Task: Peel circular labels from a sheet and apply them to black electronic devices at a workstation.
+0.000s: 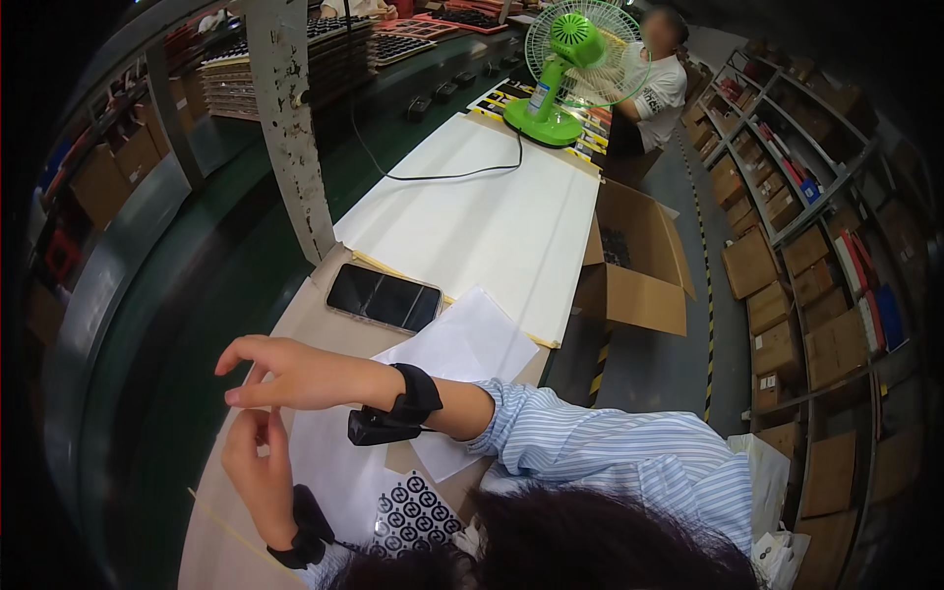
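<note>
My right hand (295, 374) reaches to the left across the brown table (315, 315), with a striped blue sleeve and a black wrist device behind it. My left hand (254, 467) rises from the lower edge, fingers pointing up, also wearing a black wrist band. The fingertips of both hands meet above the table's left edge. Anything pinched between them is too small to see. A sheet of round black-and-white stickers (415, 513) lies just right of my left wrist. White paper (472, 339) lies under my right forearm.
A dark phone (383, 297) lies flat beyond my hands. Further on are a long white sheet (482, 216), a green desk fan (565, 69) with its black cable, and a seated person (659, 88). An open cardboard box (639, 265) stands on the floor; shelves of boxes (806, 256) line the right.
</note>
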A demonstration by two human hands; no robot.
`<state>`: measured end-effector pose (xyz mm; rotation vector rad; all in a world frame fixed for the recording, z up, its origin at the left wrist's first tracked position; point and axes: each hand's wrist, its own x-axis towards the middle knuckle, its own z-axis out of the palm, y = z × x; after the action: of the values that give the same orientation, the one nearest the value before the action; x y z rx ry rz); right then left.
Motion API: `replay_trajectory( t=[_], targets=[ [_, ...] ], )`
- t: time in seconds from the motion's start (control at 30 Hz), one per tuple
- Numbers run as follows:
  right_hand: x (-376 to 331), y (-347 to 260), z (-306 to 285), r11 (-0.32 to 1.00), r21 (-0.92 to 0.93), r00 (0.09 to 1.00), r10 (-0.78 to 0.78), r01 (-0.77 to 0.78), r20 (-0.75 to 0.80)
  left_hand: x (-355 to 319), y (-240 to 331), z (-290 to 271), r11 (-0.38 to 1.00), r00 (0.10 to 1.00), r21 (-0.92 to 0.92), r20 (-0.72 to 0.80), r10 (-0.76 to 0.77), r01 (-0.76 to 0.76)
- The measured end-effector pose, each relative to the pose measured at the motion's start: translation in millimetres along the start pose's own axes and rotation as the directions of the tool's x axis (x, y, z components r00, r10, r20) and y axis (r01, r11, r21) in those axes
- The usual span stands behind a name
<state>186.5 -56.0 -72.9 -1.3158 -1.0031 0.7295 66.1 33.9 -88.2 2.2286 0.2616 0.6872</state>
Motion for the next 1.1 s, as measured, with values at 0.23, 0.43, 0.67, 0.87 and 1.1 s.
replay_trajectory(
  t=[0.23, 0.43, 0.67, 0.87, 1.1],
  targets=[
    [1, 1, 4, 1.000, -0.008, 1.000, -0.011, 0.012, 0.011, 1, 5, -3, 0.999, 0.999, 0.012, -0.009, -0.031, 0.031],
    [0, 5, 6, 0.996, 0.088, 1.000, -0.021, 0.019, 0.021, -1, 1, -3, 0.998, 0.997, 0.059, -0.069, 0.028, -0.024],
    [4, -1, 21, 0.979, 0.170, 0.988, 0.089, -0.111, 0.130, -2, -11, -11, 0.982, 0.978, 0.122, -0.136, 0.158, -0.141],
    [8, -14, 41, 0.999, 0.031, 0.987, 0.003, -0.008, 0.160, -2, -12, -25, 0.978, 0.958, 0.154, -0.230, 0.174, -0.141],
    [6, -17, 46, 0.997, 0.069, 0.993, -0.038, 0.031, 0.112, -3, -13, -30, 0.971, 0.951, 0.227, -0.277, 0.137, -0.074]
  ],
)
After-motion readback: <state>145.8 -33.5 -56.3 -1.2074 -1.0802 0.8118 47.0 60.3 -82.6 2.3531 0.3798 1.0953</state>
